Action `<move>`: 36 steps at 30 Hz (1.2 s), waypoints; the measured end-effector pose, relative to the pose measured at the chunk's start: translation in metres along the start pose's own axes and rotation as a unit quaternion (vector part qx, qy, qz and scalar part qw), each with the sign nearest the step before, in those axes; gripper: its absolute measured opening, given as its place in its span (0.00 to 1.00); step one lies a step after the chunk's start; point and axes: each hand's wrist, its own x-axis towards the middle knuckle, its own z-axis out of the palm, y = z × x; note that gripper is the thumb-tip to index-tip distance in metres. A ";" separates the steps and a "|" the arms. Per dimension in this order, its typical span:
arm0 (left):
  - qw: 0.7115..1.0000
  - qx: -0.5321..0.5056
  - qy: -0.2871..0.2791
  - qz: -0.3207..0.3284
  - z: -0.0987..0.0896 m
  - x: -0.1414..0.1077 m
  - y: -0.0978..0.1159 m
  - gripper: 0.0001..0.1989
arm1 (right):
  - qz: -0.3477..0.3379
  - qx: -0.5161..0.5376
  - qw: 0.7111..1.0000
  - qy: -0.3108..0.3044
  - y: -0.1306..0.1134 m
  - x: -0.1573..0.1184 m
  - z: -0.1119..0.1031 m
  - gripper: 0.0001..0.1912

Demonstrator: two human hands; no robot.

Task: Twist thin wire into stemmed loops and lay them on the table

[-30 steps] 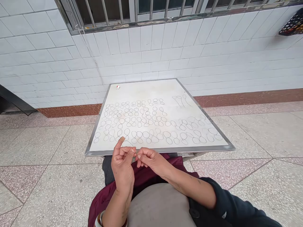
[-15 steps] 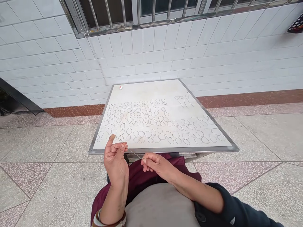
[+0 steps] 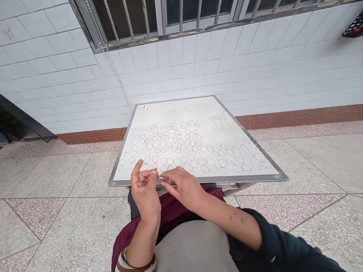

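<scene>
The left hand [image 3: 146, 194] pinches closely, contents unclear; the right hand [image 3: 185, 189] gapes just beside it; thin loops [image 3: 181, 146] lie beyond on the worktop [image 3: 176, 108].

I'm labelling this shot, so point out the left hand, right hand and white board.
Left hand [image 3: 145, 194]: head view, its middle, below the thumb.
Right hand [image 3: 186, 189]: head view, back of the hand.
White board [image 3: 176, 110]: head view, bare far part.

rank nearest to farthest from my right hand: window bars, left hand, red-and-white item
1. Left hand, just left
2. Red-and-white item, near the far left corner of the board
3. Window bars, above and beyond the board
</scene>
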 end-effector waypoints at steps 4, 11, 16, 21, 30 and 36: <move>1.000 0.008 0.001 -0.002 0.000 -0.001 0.001 0.27 | -0.023 -0.032 0.999 0.028 0.000 0.003 0.019 0.09; 1.000 -0.008 0.001 -0.002 0.004 0.000 -0.005 0.25 | -0.045 -0.151 0.983 0.098 0.002 0.006 0.022 0.08; 0.999 -0.031 0.012 -0.003 0.009 0.000 -0.005 0.25 | -0.046 -0.141 0.981 0.127 0.004 0.011 0.025 0.09; 0.999 -0.038 0.018 0.002 0.010 0.001 -0.005 0.26 | -0.042 -0.118 0.982 0.139 0.007 0.013 0.028 0.09; 0.999 -0.033 0.024 -0.004 0.013 0.003 -0.005 0.26 | -0.067 -0.123 0.983 0.121 0.013 0.012 0.024 0.11; 0.999 -0.042 0.020 -0.003 0.012 0.001 -0.004 0.25 | -0.082 -0.096 0.986 0.105 0.018 0.007 0.023 0.10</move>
